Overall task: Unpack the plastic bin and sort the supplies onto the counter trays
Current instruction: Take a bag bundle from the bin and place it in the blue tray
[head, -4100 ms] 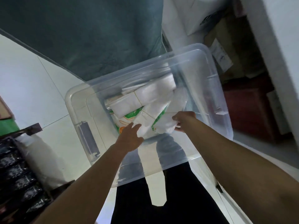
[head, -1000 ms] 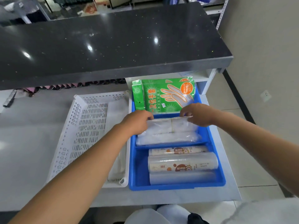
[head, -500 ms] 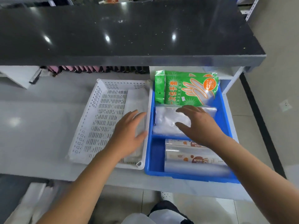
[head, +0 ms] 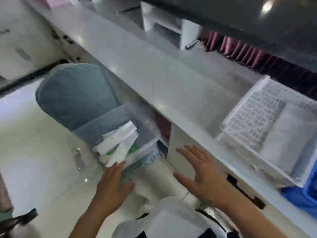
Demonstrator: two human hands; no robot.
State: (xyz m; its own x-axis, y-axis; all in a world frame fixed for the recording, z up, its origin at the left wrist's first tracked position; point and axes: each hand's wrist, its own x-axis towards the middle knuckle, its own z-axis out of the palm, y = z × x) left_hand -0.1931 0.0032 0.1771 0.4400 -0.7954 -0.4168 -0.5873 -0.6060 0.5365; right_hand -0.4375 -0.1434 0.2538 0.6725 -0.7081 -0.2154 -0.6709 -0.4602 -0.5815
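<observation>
The clear plastic bin [head: 145, 134] stands on the floor below the counter's edge, left of centre, with white and green packets [head: 118, 143] lying in it. My left hand [head: 113, 184] reaches down with straight fingers, its fingertips at the bin's near rim beside the packets. Spread open and holding nothing, my right hand [head: 199, 170] hovers in front of the counter's white front panel. On the counter at the right sits the white perforated tray [head: 248, 121] with clear wrapped packs [head: 288, 138] in it. A corner of the blue tray [head: 301, 198] shows at the right edge.
A blue-grey chair back [head: 73, 95] stands behind the bin. The grey counter [head: 163, 74] runs diagonally, with a dark upper shelf [head: 257, 19] over it. A small clear bottle [head: 79, 158] lies on the white floor. My knees [head: 163, 219] are at the bottom.
My view has swung left and down from the trays to the bin on the floor. Both hands have left the trays and dropped toward the bin, holding nothing.
</observation>
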